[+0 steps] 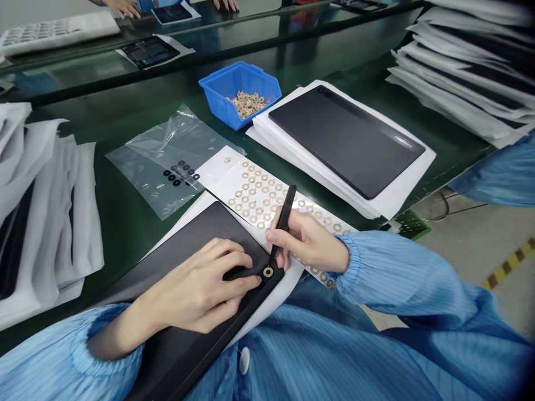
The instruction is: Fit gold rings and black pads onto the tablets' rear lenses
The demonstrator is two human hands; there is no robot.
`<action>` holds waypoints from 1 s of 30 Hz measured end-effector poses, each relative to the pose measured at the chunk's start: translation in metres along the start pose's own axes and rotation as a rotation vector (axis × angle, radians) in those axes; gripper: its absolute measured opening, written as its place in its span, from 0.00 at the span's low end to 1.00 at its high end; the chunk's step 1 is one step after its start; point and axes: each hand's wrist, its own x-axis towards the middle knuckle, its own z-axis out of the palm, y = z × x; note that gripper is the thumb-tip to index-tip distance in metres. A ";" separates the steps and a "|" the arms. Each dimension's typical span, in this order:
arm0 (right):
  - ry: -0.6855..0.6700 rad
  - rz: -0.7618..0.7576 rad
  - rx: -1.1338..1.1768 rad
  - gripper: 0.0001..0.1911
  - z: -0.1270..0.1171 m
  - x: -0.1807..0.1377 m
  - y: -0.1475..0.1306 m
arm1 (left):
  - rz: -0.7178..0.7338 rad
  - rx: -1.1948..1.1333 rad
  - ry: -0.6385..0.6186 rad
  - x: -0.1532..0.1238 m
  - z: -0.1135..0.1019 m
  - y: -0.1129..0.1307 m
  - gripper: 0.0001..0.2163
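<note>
A black tablet back cover (179, 356) lies in front of me on white paper. My left hand (204, 284) rests on it with the fingers spread and bent, the fingertips near its corner. My right hand (303, 239) is closed around black tweezers (286, 207), tips pointing down. Those tips touch or nearly touch a small gold ring sticker (268, 272) around the corner hole. Partly under my right hand runs a white sheet (225, 184) with rows of such ring stickers.
A blue bin (221, 100) holds loose ring pieces. Behind the sheet, another tablet cover (346, 139) lies on stacked paper. A clear plastic bag (150, 150) with black rings is at left. Wrapped stacks (62, 223) stand on both sides. Beyond, a co-worker's hands (123, 8) show.
</note>
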 end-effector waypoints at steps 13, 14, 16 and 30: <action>0.005 0.017 -0.047 0.18 -0.001 -0.002 -0.004 | 0.003 -0.013 0.011 0.001 -0.002 0.001 0.15; 0.006 0.011 -0.055 0.17 -0.001 -0.002 -0.003 | 0.006 -0.015 0.017 0.001 -0.002 0.002 0.14; 0.010 -0.005 -0.074 0.16 -0.002 -0.002 -0.003 | 0.008 -0.018 0.022 0.001 -0.002 0.002 0.14; 0.151 -0.326 -0.272 0.05 0.002 -0.014 0.002 | -0.041 0.126 -0.048 0.007 0.003 0.014 0.16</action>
